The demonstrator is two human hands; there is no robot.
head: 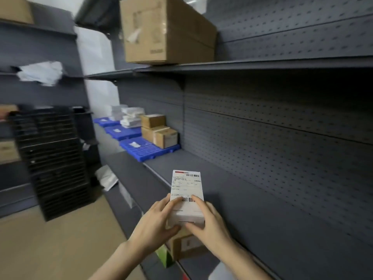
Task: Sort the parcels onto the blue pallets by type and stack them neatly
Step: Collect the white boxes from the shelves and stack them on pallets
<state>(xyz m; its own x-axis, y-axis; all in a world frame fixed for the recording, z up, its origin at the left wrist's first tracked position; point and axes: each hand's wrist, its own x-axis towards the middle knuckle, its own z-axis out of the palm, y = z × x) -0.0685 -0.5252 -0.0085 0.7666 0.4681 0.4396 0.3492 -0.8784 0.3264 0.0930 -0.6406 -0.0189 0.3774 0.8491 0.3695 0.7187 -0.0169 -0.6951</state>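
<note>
Meanwhile, brown boxes [159, 130] sit on blue pallets [148, 149] (white parcels [131, 116] behind).

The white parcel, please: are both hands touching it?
Touching: the head view shows left hand and right hand fingers wrapped on the white parcel.

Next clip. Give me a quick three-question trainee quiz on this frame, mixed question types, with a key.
1. True or false: the white labelled box is held by both the left hand and the right hand.
2. What sits on the nearest blue pallet? A) brown cartons B) white packets C) black crates
3. Fill in: the large cardboard box rests on the ____ shelf.

Key: 1 true; 2 A; 3 upper.
</note>
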